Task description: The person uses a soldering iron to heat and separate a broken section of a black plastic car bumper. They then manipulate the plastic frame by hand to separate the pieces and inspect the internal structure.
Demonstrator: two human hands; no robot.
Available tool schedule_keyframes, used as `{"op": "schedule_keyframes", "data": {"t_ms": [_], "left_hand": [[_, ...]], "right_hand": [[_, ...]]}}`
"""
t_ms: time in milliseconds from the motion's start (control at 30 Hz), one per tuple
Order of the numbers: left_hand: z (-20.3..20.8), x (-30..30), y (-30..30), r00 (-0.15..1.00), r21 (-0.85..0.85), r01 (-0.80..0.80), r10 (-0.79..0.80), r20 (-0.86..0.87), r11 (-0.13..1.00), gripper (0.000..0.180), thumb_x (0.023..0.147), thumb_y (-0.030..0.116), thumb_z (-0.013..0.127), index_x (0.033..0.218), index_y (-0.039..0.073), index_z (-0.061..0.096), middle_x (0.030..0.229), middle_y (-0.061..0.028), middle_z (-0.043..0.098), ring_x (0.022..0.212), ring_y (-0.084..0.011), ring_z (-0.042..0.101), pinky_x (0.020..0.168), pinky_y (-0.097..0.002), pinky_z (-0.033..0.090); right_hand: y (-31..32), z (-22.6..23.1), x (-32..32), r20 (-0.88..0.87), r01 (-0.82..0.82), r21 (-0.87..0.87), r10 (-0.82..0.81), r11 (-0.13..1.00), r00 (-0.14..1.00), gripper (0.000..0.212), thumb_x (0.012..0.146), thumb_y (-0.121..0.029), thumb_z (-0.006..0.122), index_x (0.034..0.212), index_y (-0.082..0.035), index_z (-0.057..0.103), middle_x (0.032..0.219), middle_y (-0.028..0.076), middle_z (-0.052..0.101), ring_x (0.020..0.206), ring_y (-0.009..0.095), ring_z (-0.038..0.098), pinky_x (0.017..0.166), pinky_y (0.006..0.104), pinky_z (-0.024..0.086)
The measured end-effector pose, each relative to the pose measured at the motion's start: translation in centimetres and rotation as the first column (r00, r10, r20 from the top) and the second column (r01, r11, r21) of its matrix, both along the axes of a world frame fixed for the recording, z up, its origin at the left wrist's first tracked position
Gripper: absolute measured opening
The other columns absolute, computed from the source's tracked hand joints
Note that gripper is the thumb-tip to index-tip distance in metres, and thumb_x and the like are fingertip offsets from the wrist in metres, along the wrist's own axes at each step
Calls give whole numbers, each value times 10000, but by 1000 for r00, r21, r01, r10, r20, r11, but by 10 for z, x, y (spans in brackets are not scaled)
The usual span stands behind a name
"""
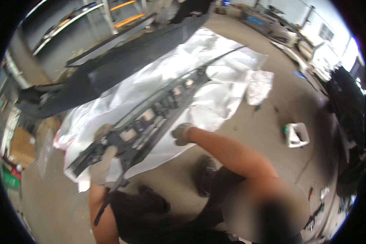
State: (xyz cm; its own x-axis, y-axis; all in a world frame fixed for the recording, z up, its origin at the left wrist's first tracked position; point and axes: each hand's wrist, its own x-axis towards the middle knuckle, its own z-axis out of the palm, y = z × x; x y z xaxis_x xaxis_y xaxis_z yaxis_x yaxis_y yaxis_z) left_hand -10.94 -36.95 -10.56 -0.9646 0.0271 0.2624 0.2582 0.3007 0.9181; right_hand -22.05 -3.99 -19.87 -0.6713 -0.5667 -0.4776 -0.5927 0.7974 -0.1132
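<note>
A long black plastic car part (141,151), a slatted frame with several openings, is held at a slant above a white sheet (215,101). My left hand (100,170), in a light glove, grips its near left end, with fingers on both sides of the bar. A thin dark strip hangs from that end beside my left forearm. My right hand (181,134), gloved with a dark palm, is just off the part's near edge over the sheet. Its fingers look loosely bent and apart, with nothing visible in them, though slightly blurred.
A large black bumper-like panel (138,61) lies along the sheet's far side. Clear plastic wrapping (259,87) and a white bin (296,135) are to the right. Dark car panels (347,122) line the right edge. A cardboard box (22,147) and shelving (69,24) stand left.
</note>
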Motion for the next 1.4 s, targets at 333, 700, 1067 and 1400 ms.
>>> {"op": "schedule_keyframes", "data": {"t_ms": [333,700,1067,1400], "left_hand": [[27,1,14,993,7,121,-121,-19,993,582,895,18,659,1447,22,474,1348,-89,597,1214,-190,561,1067,-338,430],[31,-1,24,992,20,124,-124,-5,992,580,888,12,659,1434,20,467,1331,-75,585,1225,-159,523,1066,-308,408],[29,-3,27,984,73,170,-165,-69,983,572,864,-9,632,1415,41,484,1347,-88,576,1246,-187,548,1072,-330,421],[29,-3,78,877,-53,134,-143,-458,990,471,760,122,779,1175,83,559,1236,-139,623,1177,-342,601,987,-409,506]], "right_hand": [[0,2,2,40,71,-21,-70,997,997,439,866,-361,583,1170,-69,709,1193,178,708,1140,355,665,963,459,527],[8,-5,-2,35,67,-22,-66,998,997,461,861,-395,607,1212,-106,681,1193,173,705,1143,370,653,982,467,508],[2,3,-1,28,72,11,-73,997,997,446,873,-409,597,1200,-117,678,1178,146,713,1137,360,656,965,469,512],[-3,8,-4,-141,271,-576,-421,771,896,536,970,-409,579,1363,-51,513,1047,217,726,1003,394,693,859,478,537]]}}
